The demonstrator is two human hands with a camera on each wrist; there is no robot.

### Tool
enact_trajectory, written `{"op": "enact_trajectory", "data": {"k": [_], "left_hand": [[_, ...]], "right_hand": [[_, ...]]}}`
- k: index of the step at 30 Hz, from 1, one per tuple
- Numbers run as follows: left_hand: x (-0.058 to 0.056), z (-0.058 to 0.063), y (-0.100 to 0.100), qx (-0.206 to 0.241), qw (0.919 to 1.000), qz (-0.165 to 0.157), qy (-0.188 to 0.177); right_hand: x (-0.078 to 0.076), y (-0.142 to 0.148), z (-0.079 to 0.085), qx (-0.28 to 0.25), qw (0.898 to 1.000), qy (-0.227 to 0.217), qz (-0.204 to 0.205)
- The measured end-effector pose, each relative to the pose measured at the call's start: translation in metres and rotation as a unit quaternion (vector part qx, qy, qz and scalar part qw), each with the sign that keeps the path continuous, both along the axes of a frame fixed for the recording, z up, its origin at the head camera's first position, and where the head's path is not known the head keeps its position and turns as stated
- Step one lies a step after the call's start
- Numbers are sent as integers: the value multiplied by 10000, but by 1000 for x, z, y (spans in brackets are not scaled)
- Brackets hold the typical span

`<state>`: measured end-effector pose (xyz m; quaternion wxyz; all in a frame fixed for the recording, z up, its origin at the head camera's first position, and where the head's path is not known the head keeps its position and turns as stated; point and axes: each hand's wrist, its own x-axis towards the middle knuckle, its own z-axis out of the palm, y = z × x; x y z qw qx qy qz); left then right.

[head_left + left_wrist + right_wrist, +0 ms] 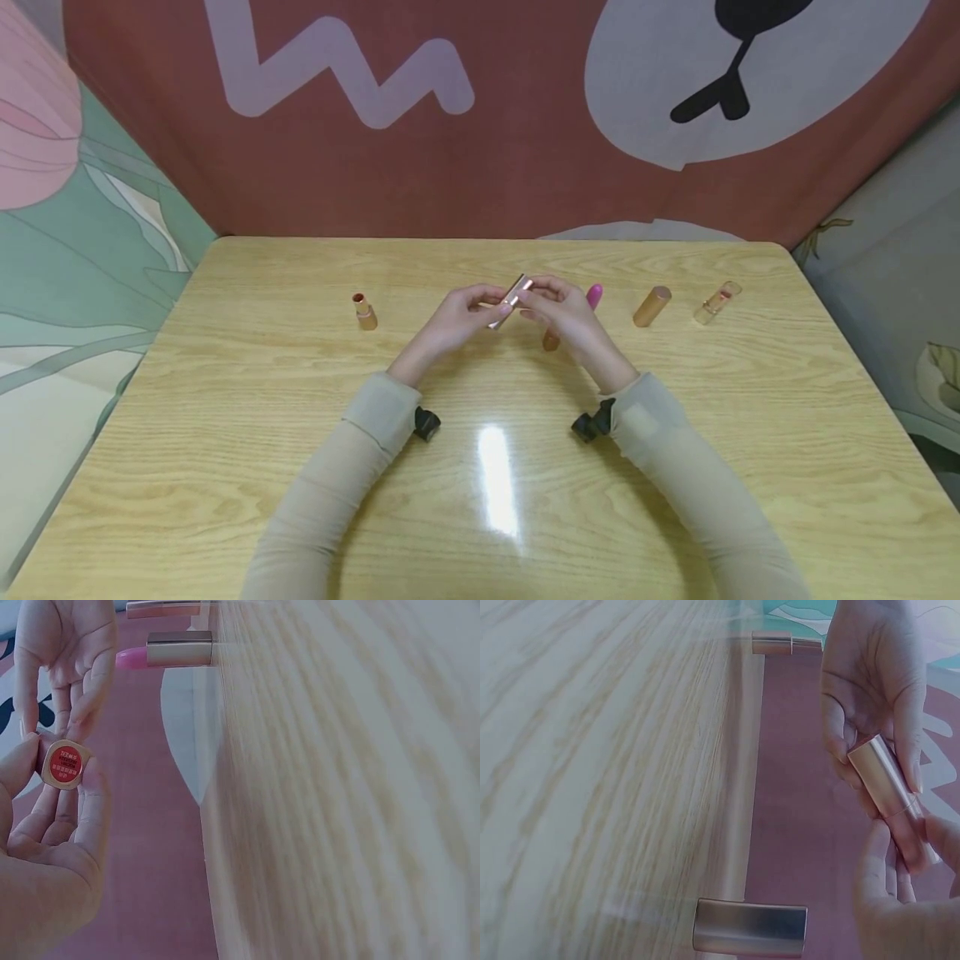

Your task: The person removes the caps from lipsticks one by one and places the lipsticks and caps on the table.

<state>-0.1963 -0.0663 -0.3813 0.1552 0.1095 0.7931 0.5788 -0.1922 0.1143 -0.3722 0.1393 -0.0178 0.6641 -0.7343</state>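
A slim rose-gold lipstick tube [516, 293] is held slanted above the table between both hands. My left hand [459, 315] pinches its lower end; my right hand [566, 310] grips the upper end with thumb and fingertips. A seam crosses the lipstick tube [885, 784] in the right wrist view. Its base [65, 763] faces the left wrist camera, with a red label in a gold frame. Behind the right hand stands an uncapped lipstick with a bright pink bullet [595, 295], its middle hidden by that hand.
On the left of the wooden table [225, 400] stands an open gold lipstick [365, 313]. A gold-brown cylinder [652, 306] and a clear-cased lipstick [717, 302] stand to the right. A reddish cloth [510, 183] hangs behind the far edge.
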Motion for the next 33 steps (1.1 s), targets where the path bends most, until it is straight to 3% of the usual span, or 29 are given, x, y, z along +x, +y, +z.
{"op": "enact_trajectory", "data": {"k": [23,33], "left_hand": [[2,0,-6,-115,9997,-199,-70],[3,-3,-7,172,9996,-213,-98]], "right_hand": [[-1,3,-1,-152,9998,-119,34],[-2,6,2,-315,9988,-100,-359]]}}
